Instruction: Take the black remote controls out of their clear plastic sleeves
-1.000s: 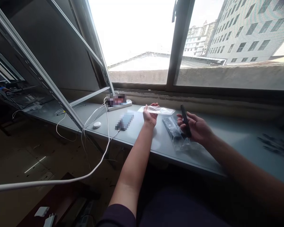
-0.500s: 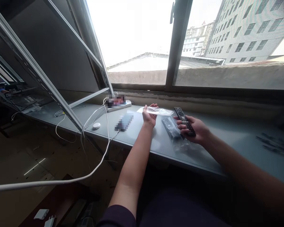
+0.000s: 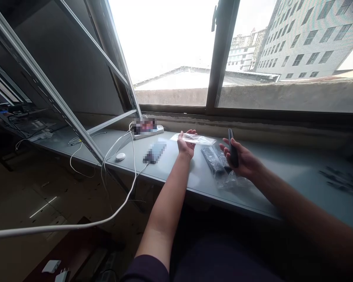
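Note:
My right hand (image 3: pixel 241 160) holds a black remote control (image 3: pixel 232 148) turned on its edge, so only its narrow side shows. My left hand (image 3: pixel 186 144) is palm up and grips the end of a clear plastic bag (image 3: pixel 197 138), held level above the grey table (image 3: pixel 282 176). Between my hands a second black remote (image 3: pixel 213 158) lies on the table inside another clear bag (image 3: pixel 229 178).
A blurred phone (image 3: pixel 155 151) lies left of my left hand, with a white puck (image 3: pixel 120 156), a white power strip (image 3: pixel 148 128) and white cables (image 3: pixel 117 164) further left. A slanted metal frame (image 3: pixel 61 105) crosses the left. Dark items (image 3: pixel 344 180) lie at the table's right end.
In my right hand the remote has rolled from buttons-up back onto its edge. My left hand with the bag has stayed still.

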A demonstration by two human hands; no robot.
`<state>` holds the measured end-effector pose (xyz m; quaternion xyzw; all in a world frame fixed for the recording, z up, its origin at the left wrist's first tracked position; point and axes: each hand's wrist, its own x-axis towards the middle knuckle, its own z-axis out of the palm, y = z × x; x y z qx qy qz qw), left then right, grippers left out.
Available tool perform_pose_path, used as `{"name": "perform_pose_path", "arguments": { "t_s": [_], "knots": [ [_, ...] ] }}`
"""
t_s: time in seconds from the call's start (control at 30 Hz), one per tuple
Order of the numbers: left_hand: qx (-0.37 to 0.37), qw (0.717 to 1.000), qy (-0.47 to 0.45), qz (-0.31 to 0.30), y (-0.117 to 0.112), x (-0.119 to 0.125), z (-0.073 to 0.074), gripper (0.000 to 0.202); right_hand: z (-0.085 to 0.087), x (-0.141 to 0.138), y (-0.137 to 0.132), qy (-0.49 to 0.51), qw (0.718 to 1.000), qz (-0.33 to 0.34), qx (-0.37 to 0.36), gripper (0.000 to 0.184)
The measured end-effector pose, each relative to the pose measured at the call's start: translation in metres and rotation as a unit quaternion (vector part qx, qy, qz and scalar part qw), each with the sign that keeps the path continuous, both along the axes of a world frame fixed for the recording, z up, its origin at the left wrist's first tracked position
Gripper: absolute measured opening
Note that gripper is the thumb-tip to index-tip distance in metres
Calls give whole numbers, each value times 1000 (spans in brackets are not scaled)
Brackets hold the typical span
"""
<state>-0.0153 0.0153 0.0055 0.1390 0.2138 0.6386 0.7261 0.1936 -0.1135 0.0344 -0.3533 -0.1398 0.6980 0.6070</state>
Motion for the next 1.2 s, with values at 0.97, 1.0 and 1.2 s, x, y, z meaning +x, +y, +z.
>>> {"name": "perform_pose_path", "arguments": {
  "t_s": [0.97, 1.0, 1.2],
  "knots": [
    [-4, 1000, 10, 0, -3, -1, 3, 46, 0, 1, 1, 24, 999, 39, -16, 34],
    [-4, 1000, 9, 0, -3, -1, 3, 46, 0, 1, 0, 31, 998, 50, -6, 36],
    [-6, 1000, 1, 1, -1, 0, 1, 44, -1, -1, -3, 41, 996, 80, 29, 36]
  ]
}}
